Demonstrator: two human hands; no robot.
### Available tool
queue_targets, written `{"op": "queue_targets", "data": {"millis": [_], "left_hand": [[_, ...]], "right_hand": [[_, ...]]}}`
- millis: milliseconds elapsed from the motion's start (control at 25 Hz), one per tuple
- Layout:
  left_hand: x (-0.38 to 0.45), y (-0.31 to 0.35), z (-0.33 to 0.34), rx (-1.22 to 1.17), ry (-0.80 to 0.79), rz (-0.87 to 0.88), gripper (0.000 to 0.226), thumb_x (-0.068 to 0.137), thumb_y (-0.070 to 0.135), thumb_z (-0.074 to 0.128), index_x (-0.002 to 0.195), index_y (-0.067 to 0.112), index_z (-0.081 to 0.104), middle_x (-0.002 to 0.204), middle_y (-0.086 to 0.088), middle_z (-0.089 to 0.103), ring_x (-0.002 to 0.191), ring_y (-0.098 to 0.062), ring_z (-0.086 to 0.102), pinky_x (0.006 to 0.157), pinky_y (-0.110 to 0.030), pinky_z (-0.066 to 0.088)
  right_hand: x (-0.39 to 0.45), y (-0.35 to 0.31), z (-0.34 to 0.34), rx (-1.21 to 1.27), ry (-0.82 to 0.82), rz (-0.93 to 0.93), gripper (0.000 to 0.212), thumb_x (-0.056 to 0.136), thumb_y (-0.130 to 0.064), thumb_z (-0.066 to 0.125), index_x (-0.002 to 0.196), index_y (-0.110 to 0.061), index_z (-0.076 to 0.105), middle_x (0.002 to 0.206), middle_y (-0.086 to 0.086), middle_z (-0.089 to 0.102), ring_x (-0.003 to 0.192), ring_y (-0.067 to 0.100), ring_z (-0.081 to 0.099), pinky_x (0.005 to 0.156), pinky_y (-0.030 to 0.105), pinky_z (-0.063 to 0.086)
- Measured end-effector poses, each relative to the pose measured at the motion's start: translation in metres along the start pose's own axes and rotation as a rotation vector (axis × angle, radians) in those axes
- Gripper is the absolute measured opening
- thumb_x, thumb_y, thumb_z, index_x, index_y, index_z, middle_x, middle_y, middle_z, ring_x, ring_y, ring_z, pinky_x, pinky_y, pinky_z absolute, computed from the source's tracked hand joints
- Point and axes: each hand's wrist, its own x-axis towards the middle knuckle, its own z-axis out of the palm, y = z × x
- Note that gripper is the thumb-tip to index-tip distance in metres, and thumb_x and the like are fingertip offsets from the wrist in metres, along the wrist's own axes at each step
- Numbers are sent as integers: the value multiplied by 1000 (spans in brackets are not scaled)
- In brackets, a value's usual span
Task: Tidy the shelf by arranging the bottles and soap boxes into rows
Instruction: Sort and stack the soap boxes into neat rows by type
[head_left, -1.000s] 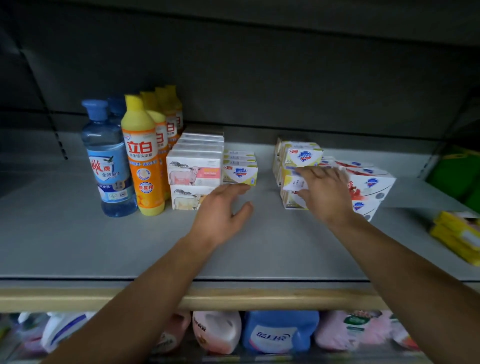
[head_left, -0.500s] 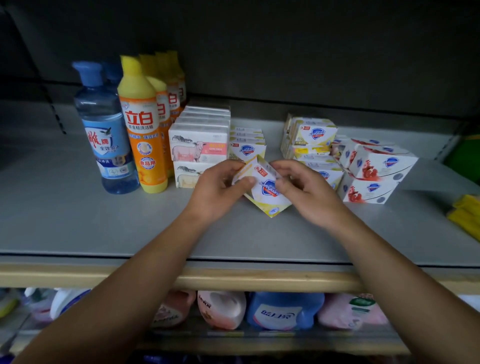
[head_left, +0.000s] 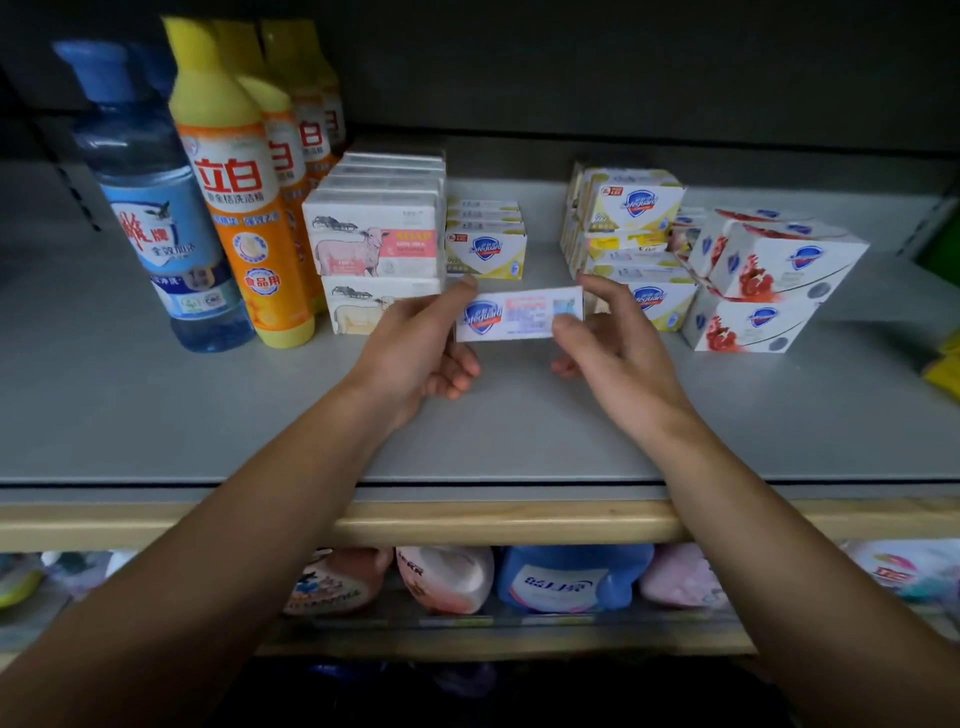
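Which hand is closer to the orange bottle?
Left. The left hand grips one end of the soap box, a little right of the orange bottle. The right hand pinches the box's other end, farther right.

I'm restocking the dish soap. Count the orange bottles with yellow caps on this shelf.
4 show, in one front-to-back row beside the blue bottle: front, second, third, rearmost. The row overlaps itself, so more could hide behind.
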Motion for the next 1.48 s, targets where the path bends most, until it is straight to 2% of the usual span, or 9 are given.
{"op": "queue_targets", "data": {"millis": [200, 360, 480, 720, 880, 1040, 1160, 1320, 1480], "left_hand": [[-2, 1, 1, 77, -49, -10, 49, 92, 51, 56, 83, 5, 69, 51, -10, 60, 35, -17, 50, 37, -19, 41], [-2, 0, 1, 97, -61, 0, 46, 93, 49, 56, 85, 5, 69, 51, -11, 60, 36, -17, 51, 37, -20, 43], [-2, 0, 1, 33, -51, 3, 41, 93, 48, 57, 90, 8, 67, 57, -12, 64, 43, -20, 58, 44, -24, 50], [-3, 1, -3, -154, -69, 23, 20, 94, 29, 62, 95, 10, 66, 79, -8, 75, 60, -23, 71, 55, -30, 57], [-3, 1, -4, -229, -131, 124, 11, 94, 11, 59, 104, 13, 64, 88, -9, 75, 71, -25, 72, 65, -33, 60], [-2, 3, 0, -354, -152, 6, 27, 99, 32, 51, 116, 15, 63, 113, -15, 68, 92, -36, 71, 74, -39, 60], [0, 3, 0, -363, -146, -5, 30, 102, 34, 44, 118, 19, 65, 114, -13, 67, 91, -30, 72, 80, -41, 59], [-2, -1, 1, -195, -112, 164, 22, 100, 27, 50, 114, 14, 62, 103, -13, 73, 89, -34, 72, 76, -39, 60], [-6, 0, 8, 252, 81, 422, 40, 81, 34, 74, 113, 13, 61, 100, -7, 67, 91, -32, 70, 76, -43, 60]], "right_hand": [[5, -2, -1, 21, 42, 134, 57, 68, -73, 51, 89, -22, 65, 75, 11, 71, 54, 18, 67, 54, 28, 51], [4, -4, 0, 6, 45, 160, 56, 67, -73, 50, 90, -24, 65, 76, 6, 71, 51, 16, 64, 52, 26, 49], [0, -6, 0, 66, 46, 70, 42, 74, -55, 61, 105, -26, 62, 90, 3, 66, 54, 16, 64, 55, 27, 50], [-5, -6, 1, 94, -116, -107, 78, 71, -18, 75, 140, -23, 40, 132, -6, 57, 89, 5, 67, 81, 22, 53], [0, -3, 2, 205, -92, -41, 45, 94, -8, 60, 135, -16, 46, 118, 0, 66, 107, 11, 64, 96, 42, 51], [-8, -7, 0, -74, -7, -418, 50, 80, -13, 72, 124, -31, 56, 118, -5, 64, 111, 11, 61, 98, 33, 48], [-11, -8, 8, -373, 24, -671, 53, 75, -17, 79, 125, -17, 62, 117, -3, 62, 108, 9, 57, 95, 19, 42], [-10, -12, 7, -482, 157, -614, 50, 75, -15, 72, 123, -11, 59, 110, 5, 62, 101, 17, 56, 87, 20, 41], [-4, -11, 9, -699, 71, -475, 47, 76, -17, 72, 121, -9, 60, 110, 9, 61, 103, 31, 56, 87, 33, 42]]}}
